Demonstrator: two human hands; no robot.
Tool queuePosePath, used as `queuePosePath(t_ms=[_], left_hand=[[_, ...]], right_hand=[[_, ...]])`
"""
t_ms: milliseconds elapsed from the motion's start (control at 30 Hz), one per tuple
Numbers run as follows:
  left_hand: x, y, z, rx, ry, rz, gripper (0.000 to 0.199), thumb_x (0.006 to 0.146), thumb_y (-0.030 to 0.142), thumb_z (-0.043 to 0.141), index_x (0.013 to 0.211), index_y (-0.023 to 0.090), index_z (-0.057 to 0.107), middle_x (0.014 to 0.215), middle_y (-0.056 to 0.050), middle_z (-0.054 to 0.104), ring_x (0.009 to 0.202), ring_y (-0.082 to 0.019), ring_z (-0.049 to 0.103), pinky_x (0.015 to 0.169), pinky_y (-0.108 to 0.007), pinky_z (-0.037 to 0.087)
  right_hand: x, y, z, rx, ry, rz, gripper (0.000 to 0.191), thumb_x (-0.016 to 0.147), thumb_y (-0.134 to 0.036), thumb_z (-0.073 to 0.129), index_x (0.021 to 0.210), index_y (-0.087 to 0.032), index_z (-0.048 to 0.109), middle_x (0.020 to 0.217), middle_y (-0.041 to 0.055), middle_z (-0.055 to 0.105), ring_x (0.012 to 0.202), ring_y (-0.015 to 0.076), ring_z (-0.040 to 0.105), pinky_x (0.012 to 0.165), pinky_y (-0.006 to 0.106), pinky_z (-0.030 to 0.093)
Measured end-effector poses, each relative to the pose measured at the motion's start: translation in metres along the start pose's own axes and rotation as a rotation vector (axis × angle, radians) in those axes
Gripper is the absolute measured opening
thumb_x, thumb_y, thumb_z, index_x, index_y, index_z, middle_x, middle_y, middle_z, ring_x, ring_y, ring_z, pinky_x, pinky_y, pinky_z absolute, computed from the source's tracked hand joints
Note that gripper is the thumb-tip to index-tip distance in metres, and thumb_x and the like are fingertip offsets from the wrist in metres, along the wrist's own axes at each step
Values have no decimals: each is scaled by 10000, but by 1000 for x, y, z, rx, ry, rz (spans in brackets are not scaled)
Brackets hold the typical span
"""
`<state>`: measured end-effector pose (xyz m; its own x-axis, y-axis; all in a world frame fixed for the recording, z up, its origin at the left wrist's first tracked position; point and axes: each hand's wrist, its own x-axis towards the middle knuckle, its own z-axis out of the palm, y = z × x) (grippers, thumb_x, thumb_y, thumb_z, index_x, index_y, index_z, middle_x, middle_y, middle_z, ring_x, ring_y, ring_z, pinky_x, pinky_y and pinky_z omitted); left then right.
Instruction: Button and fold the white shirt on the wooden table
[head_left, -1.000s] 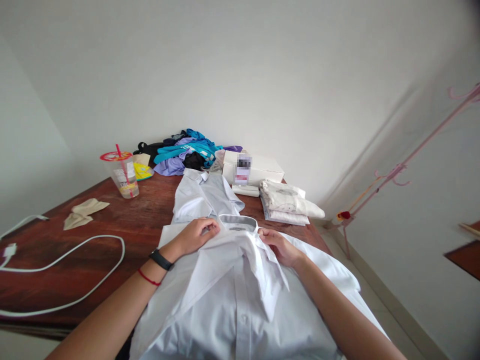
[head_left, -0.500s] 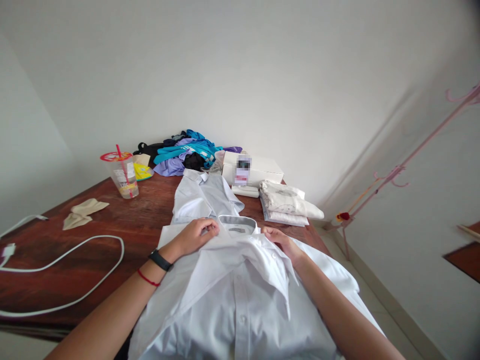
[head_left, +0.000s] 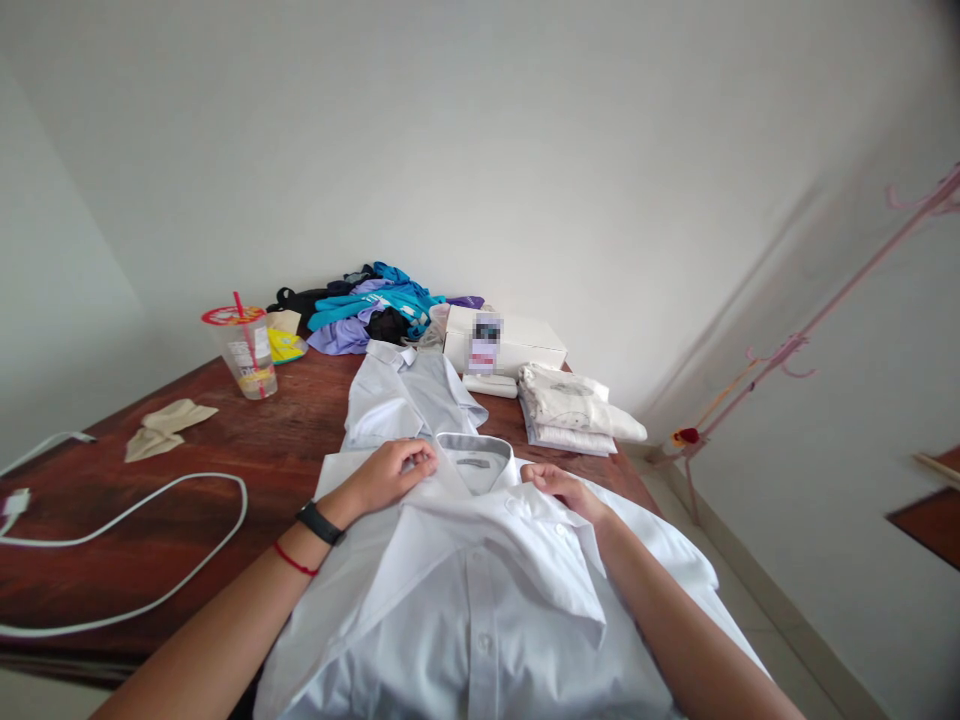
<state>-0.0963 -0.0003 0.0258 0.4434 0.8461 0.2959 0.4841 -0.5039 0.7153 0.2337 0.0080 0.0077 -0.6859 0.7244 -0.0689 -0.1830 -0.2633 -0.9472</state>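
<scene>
A white button-up shirt [head_left: 480,600] lies front up at the table's near side, its collar pointing away from me. My left hand [head_left: 397,472] is closed on the fabric just left of the collar, with a black band and a red string on that wrist. On the collar's right side, my right hand [head_left: 559,485] pinches the edge of the shirt's front. A loose flap of fabric hangs between the hands, over the buttons. Beyond the collar lies another pale shirt [head_left: 412,395].
The wooden table [head_left: 300,420] also bears a plastic cup [head_left: 251,360], a beige cloth [head_left: 169,425], a white cable [head_left: 195,570], heaped clothes [head_left: 382,305], a white box [head_left: 525,340] and folded clothes [head_left: 570,405]. A pink rack [head_left: 787,350] stands at right.
The flap of fabric by my right hand has shifted slightly right, and its lower corner has swung right. My left hand has barely moved.
</scene>
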Motion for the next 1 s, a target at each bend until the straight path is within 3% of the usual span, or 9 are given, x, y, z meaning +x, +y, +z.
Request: queuePosePath(t_ms=[400, 600, 700, 800, 867, 933, 1000], left_hand=[[-1, -6, 1, 0, 6, 8, 281, 982, 416, 542, 973, 190, 710, 914, -25, 702, 865, -184, 631, 786, -264, 455], [0, -13, 5, 4, 62, -31, 313, 976, 438, 538, 1155, 203, 640, 859, -11, 653, 800, -179, 637, 733, -266, 475], [2, -14, 1, 26, 144, -66, 321, 984, 450, 506, 1177, 213, 604, 892, -24, 669, 829, -195, 653, 724, -278, 491], [-5, -1, -10, 92, 294, -107, 291, 986, 457, 496, 1129, 220, 584, 948, -36, 681, 893, -212, 663, 734, -288, 507], [-22, 19, -16, 165, 329, -91, 238, 987, 442, 502, 1047, 225, 578, 976, -36, 684, 923, -213, 662, 760, -289, 512], [-48, 42, -18, 250, 239, -45, 199, 1002, 410, 496, 961, 232, 577, 954, -21, 678, 915, -202, 656, 811, -294, 506], [-80, 61, -12, 293, 41, -1, 215, 1020, 386, 484, 899, 238, 581, 932, -12, 662, 885, -185, 653, 801, -278, 506]], right_hand=[[-2, 1, -1, -18, -31, 23, 435, 768, -498, 805, 678, -166, 538, 586, -50, 427, 515, 84, 340, 513, 241, 215], [-1, 1, -1, -6, -23, 32, 421, 766, -479, 802, 676, -167, 534, 585, -53, 420, 515, 83, 331, 512, 239, 213], [0, 1, -1, -7, 0, 40, 411, 759, -465, 808, 677, -167, 537, 581, -54, 421, 510, 80, 317, 504, 240, 202], [1, 2, -1, -8, 43, 47, 415, 753, -451, 813, 661, -175, 518, 570, -64, 398, 504, 77, 290, 495, 242, 186], [1, 4, 0, -13, 78, 59, 400, 752, -425, 816, 662, -177, 515, 581, -63, 404, 512, 78, 300, 497, 241, 194], [2, 5, 3, -26, 104, 81, 366, 756, -394, 818, 678, -172, 538, 603, -56, 434, 530, 82, 335, 510, 237, 222], [2, 6, 7, -63, 112, 106, 323, 770, -377, 818, 715, -162, 583, 635, -45, 481, 555, 88, 382, 537, 237, 262]])
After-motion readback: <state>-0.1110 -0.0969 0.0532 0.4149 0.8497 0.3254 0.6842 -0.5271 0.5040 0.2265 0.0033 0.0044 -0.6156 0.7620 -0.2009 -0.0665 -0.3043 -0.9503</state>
